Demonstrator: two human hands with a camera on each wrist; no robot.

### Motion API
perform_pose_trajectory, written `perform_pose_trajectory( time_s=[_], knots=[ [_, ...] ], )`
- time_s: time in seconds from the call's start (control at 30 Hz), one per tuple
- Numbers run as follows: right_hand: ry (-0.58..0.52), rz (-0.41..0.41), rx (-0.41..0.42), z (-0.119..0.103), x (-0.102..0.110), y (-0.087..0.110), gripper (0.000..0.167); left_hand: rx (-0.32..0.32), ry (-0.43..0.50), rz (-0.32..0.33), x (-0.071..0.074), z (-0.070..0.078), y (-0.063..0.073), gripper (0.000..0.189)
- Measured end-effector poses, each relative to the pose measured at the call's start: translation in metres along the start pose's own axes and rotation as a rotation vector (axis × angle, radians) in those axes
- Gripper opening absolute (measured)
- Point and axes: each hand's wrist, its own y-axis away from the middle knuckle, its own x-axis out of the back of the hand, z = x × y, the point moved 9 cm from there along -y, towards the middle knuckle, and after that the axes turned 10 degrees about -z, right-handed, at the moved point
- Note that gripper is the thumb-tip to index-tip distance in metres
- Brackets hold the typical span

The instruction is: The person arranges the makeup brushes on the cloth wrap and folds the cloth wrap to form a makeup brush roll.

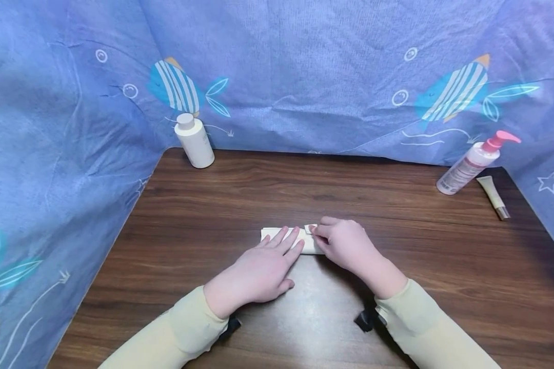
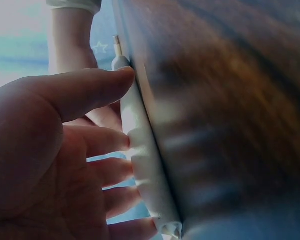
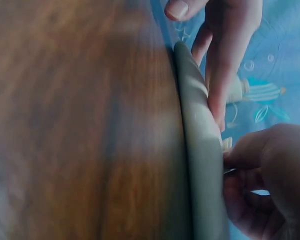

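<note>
A white, soft-looking folded packet (image 1: 311, 247) lies lengthwise on the wooden table, a long rounded edge towards me. My left hand (image 1: 256, 274) rests on its left part with the fingers spread and nearly straight. In the left wrist view those fingertips touch the packet (image 2: 146, 155) and the thumb (image 2: 102, 90) is held apart from them. At the far edge, right of the middle, a small white tab (image 1: 308, 228) sticks up. My right hand (image 1: 348, 246) pinches this tab between thumb and fingers. The right wrist view shows the packet (image 3: 202, 145) from its near side.
A white capped bottle (image 1: 195, 141) stands at the back left corner. Towards the back right are a pump bottle (image 1: 466, 166) with a pink head and a small cream tube (image 1: 493, 197). Blue fish-printed cloth (image 1: 304, 77) hangs behind the table (image 1: 212, 210).
</note>
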Motion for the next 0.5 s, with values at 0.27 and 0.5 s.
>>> perform_pose_trajectory(
  time_s=[0.27, 0.5],
  knots=[
    [0.075, 0.007, 0.037, -0.01, 0.001, 0.001, 0.005, -0.017, 0.031, -0.012, -0.001, -0.005, 0.001, 0.081],
    [-0.036, -0.083, -0.097, 0.001, -0.004, 0.003, 0.021, -0.071, 0.05, -0.002, -0.003, -0.012, -0.003, 0.075]
  ],
)
